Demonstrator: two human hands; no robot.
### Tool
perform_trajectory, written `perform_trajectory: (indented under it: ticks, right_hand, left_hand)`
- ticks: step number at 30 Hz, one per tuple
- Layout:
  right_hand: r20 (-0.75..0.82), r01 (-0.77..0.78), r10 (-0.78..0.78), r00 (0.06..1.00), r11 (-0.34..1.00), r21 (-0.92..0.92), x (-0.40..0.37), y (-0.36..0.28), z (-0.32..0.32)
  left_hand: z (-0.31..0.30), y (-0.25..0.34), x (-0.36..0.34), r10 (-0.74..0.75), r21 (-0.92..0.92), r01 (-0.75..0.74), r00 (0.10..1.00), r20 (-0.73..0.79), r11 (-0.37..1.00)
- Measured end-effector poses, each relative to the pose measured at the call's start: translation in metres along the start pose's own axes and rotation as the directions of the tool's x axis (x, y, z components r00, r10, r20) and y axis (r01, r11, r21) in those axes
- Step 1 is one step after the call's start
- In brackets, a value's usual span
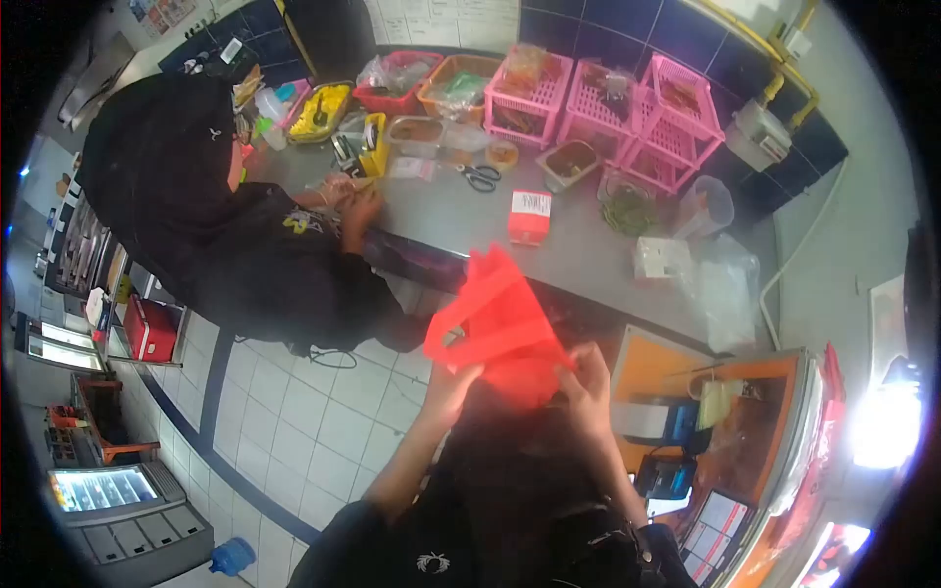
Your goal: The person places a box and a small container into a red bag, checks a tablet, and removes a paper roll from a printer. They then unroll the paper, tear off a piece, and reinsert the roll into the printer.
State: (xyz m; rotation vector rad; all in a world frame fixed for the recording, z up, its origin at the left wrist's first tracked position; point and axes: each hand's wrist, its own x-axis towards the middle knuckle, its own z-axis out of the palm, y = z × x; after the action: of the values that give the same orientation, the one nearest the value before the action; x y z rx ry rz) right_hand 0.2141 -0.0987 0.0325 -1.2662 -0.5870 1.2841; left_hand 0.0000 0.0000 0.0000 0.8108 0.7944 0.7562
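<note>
A red fabric carry bag [502,328] with a loop handle hangs in front of my body, held up between both hands. My left hand [453,390] is closed on its left side, below the handle. On the opposite side, my right hand [588,387] pinches the bag's edge. The inside of the bag is hidden from me. Beyond it, a small red box [529,218] with a white printed label stands on the metal counter [431,220], apart from my hands.
A co-worker in black [265,245] stands at the counter on the left, hands together. Scissors [480,177], pink baskets [529,93] and a food container [569,164] line the back. Plastic bags [730,294] lie at the right, above an orange wooden shelf [652,358].
</note>
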Motion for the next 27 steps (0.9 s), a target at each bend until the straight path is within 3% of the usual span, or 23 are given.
perform_trajectory:
  ticks: [2, 3, 5, 6, 9, 12, 14, 15, 17, 20, 21, 22, 23, 24, 25, 26, 27]
  right_hand:
    - [0.121, 0.211, -0.194, 0.974, 0.966, -0.150, 0.001, -0.003, 0.003]
    - [0.166, 0.133, -0.102, 0.981, 0.974, -0.185, -0.006, -0.016, 0.012]
    - [0.248, -0.001, 0.072, 0.966, 0.962, -0.275, -0.008, -0.021, 0.020]
    - [0.257, 0.004, 0.092, 0.962, 0.936, -0.353, -0.004, -0.013, 0.022]
    - [0.232, 0.129, 0.049, 0.972, 0.711, -0.691, 0.001, -0.005, 0.028]
    - [0.478, 0.404, -0.080, 0.875, 0.665, -0.628, -0.001, -0.016, 0.024]
    - [0.559, 0.496, -0.133, 0.818, 0.655, -0.570, -0.004, -0.027, 0.026]
    - [0.510, 0.431, -0.095, 0.855, 0.677, -0.596, -0.004, -0.028, 0.027]
    - [0.407, 0.291, -0.010, 0.913, 0.714, -0.637, -0.005, -0.030, 0.028]
    - [0.334, 0.293, -0.064, 0.940, 0.652, -0.699, 0.005, -0.013, -0.004]
    - [0.125, 0.232, -0.206, 0.971, 0.656, -0.719, 0.001, -0.023, -0.003]
    - [-0.050, 0.133, -0.280, 0.959, 0.596, -0.792, 0.006, -0.028, -0.018]
    - [-0.248, 0.018, -0.273, 0.930, 0.706, -0.708, 0.015, -0.015, -0.052]
    - [-0.347, 0.276, -0.345, 0.872, 0.932, -0.234, 0.012, -0.037, -0.048]
    - [-0.299, 0.336, -0.456, 0.838, 0.864, -0.376, 0.009, -0.045, -0.048]
    - [-0.242, 0.386, -0.556, 0.795, 0.772, -0.506, 0.005, -0.050, -0.049]
    - [-0.179, 0.417, -0.642, 0.745, 0.659, -0.627, -0.001, -0.054, -0.051]
  left_hand:
    - [-0.004, -0.007, -0.001, 0.011, 0.279, -0.007, 1.000, -0.011, 0.960]
    - [0.001, 0.002, -0.005, 0.120, 0.382, -0.163, 0.984, 0.135, 0.910]
    - [0.009, -0.004, 0.000, 0.292, 0.478, -0.503, 0.845, 0.449, 0.720]
    - [0.016, -0.001, -0.001, 0.291, 0.528, -0.542, 0.824, 0.486, 0.654]
    - [0.021, -0.013, -0.001, 0.196, 0.518, -0.502, 0.822, 0.535, 0.692]
    - [0.019, -0.017, 0.000, 0.245, 0.517, -0.460, 0.869, 0.431, 0.722]
    - [0.019, -0.023, 0.001, 0.253, 0.474, -0.399, 0.905, 0.343, 0.785]
    - [0.025, -0.021, 0.001, 0.252, 0.401, -0.366, 0.917, 0.309, 0.840]
    - [0.031, -0.008, 0.003, 0.225, 0.492, -0.391, 0.905, 0.362, 0.778]
    - [0.021, 0.015, 0.001, 0.221, 0.582, -0.435, 0.888, 0.403, 0.687]
    - [0.014, 0.024, 0.000, 0.218, 0.618, -0.443, 0.887, 0.407, 0.650]
    - [0.006, 0.032, 0.000, 0.321, 0.659, -0.449, 0.893, 0.315, 0.604]
    - [-0.005, 0.042, -0.001, 0.328, 0.646, -0.387, 0.919, 0.217, 0.657]
    - [-0.013, 0.045, -0.001, 0.315, 0.584, -0.318, 0.943, 0.110, 0.747]
    - [-0.019, 0.048, 0.000, 0.289, 0.503, -0.255, 0.957, 0.010, 0.826]
    - [-0.026, 0.053, 0.001, 0.434, 0.751, -0.341, 0.897, 0.080, 0.565]
    - [-0.028, 0.055, -0.001, 0.423, 0.761, -0.324, 0.903, 0.073, 0.562]
